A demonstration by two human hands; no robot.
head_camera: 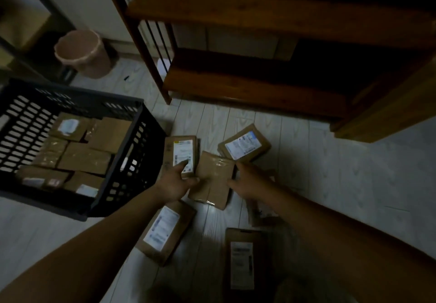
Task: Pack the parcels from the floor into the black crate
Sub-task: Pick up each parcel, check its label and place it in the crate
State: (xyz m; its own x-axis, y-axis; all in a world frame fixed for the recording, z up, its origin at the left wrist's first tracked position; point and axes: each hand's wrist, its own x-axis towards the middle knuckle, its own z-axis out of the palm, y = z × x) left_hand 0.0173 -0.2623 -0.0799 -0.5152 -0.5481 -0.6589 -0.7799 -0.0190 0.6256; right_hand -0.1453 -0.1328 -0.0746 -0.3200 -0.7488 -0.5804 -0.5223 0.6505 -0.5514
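While left hand (174,183), right hand (247,180) grip parcel (213,175), long axis near-far.

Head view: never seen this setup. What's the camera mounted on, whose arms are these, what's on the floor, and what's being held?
There is no robot here. One wide-angle camera sits on a person's head and looks down, so the two bare arms are that person's own. The left hand and the right hand hold a taped brown parcel by its side edges, between thumb and fingers. More parcels, most of them labelled parcels, lie around it on the pale floor. The black crate on the left already holds several boxes. Behind stand a wooden shelf unit and a pink bin.
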